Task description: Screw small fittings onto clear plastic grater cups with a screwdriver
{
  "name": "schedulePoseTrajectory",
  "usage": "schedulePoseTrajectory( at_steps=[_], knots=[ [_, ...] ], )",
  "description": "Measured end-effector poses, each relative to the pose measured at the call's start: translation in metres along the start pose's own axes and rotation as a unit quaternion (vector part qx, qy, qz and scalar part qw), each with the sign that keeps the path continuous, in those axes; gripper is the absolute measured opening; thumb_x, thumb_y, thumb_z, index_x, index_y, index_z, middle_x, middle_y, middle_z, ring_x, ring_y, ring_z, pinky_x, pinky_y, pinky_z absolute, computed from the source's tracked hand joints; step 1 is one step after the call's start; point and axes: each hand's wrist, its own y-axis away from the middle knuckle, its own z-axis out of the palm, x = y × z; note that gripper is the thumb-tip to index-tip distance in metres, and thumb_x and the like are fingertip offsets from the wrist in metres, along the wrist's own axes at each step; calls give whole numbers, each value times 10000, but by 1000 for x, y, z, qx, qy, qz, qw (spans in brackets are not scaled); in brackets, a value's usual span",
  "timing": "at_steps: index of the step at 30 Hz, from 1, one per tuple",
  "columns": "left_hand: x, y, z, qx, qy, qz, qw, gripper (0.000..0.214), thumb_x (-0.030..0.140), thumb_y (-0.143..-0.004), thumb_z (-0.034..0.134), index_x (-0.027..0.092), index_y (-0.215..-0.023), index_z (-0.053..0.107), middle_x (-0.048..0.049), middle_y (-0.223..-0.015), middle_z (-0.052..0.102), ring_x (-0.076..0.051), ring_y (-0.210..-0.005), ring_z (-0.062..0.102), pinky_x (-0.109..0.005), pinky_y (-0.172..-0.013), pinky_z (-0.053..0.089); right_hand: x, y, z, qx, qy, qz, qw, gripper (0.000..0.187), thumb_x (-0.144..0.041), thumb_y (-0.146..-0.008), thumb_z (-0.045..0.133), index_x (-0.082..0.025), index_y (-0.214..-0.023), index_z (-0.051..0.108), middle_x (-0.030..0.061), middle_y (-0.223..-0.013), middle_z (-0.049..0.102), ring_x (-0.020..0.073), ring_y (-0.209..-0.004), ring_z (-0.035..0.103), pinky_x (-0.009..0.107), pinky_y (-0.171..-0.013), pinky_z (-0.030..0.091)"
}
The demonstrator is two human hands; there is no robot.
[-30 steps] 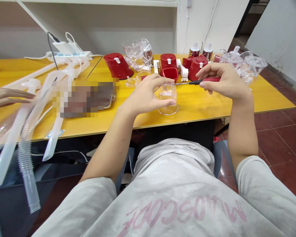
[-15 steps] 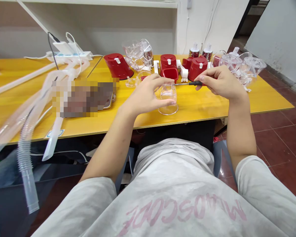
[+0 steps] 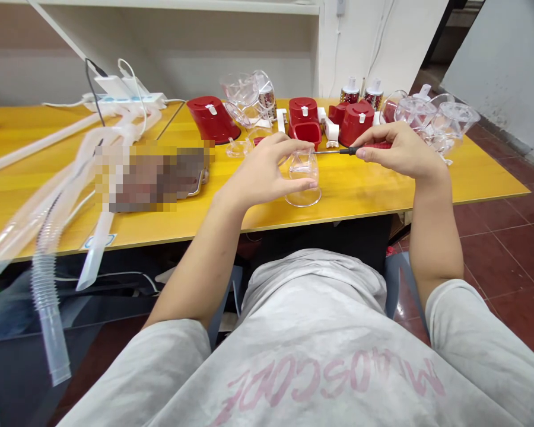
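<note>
The left hand (image 3: 267,169), at nine o'clock to the clear cup (image 3: 303,194), holds it between fingers and thumb on the yellow table (image 3: 369,193), while the right hand (image 3: 400,148), between two and three o'clock, grips a near-level screwdriver (image 3: 349,150), tip at the cup's one o'clock edge. Still taking the cup as the dial's centre, red bases (image 3: 303,109) stand from ten to two, clear vessels (image 3: 456,115) cluster at two, a power strip (image 3: 153,99) lies at ten, and translucent tubes (image 3: 47,281) overhang the table at eight.

There are two hands (image 3: 267,171); one screwdriver (image 3: 350,150); one power strip (image 3: 155,102); one corrugated tube (image 3: 44,279). White-tabbed red housings (image 3: 211,126) number three; white-topped drums (image 3: 374,93), two.
</note>
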Motion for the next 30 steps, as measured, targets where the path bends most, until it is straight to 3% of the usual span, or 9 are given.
schedulePoseTrajectory(
  at_steps=[8, 12, 15, 19, 22, 25, 30],
  knots=[
    [5, 0, -2, -5, -6, -1, 1000, 875, 833, -1008, 945, 302, -1697, 850, -147, -1593, 820, -500, -1510, 751, -667, -1408, 555, -1, 3, -3, -1, 26, -10, 1000, 435, -719, -951, 1042, -349, -1177, 1004, 84, -1071, 938, 407, -1085, 839, 572, -954, 712],
    [3, 3, -4, 0, -20, 7, 1000, 838, 812, -1014, 929, 314, -1685, 858, -145, -1595, 836, -500, -1507, 750, -665, -1409, 545, -3, 1, 0, -15, 40, 6, 999, 434, -745, -1085, 899, -318, -1028, 947, 77, -955, 867, 346, -941, 785, 525, -861, 659],
    [1, 6, -5, 15, -56, -2, 998, 798, 756, -1014, 932, 342, -1693, 869, -148, -1647, 839, -542, -1611, 676, -742, -1453, 468, -5, -2, 5, -27, 44, 21, 998, 462, -705, -1150, 804, -301, -947, 897, 77, -890, 825, 322, -883, 758, 501, -812, 632],
    [-1, 11, -8, 23, -90, -31, 995, 787, 672, -996, 954, 379, -1722, 865, -124, -1802, 794, -607, -1702, 565, -878, -1473, 370, -14, -2, 16, 13, 42, -26, 999, 304, -599, -1079, 889, -314, -1148, 968, 103, -1159, 941, 406, -1141, 848, 559, -984, 690],
    [-4, 12, -14, 13, -91, -41, 995, 816, 626, -988, 904, 379, -1763, 844, -121, -1899, 732, -625, -1753, 549, -921, -1488, 346, -22, -1, 22, 30, 44, -60, 997, 356, -545, -1009, 960, -343, -1300, 992, 116, -1373, 961, 481, -1338, 845, 646, -1125, 697],
    [-7, 12, -20, -4, -76, -28, 997, 866, 570, -966, 845, 383, -1810, 811, -119, -1943, 692, -602, -1816, 558, -883, -1519, 386, -26, 1, 25, 19, 50, -79, 995, 397, -523, -991, 990, -373, -1359, 976, 109, -1469, 946, 500, -1414, 820, 688, -1190, 685],
    [-14, 10, -21, -4, -67, -15, 998, 902, 506, -928, 792, 353, -1817, 804, -122, -1944, 692, -567, -1848, 570, -822, -1554, 420, -27, 2, 34, 12, 46, -88, 995, 359, -532, -1055, 972, -328, -1348, 930, 122, -1448, 925, 455, -1337, 822, 636, -1206, 659]
  ],
)
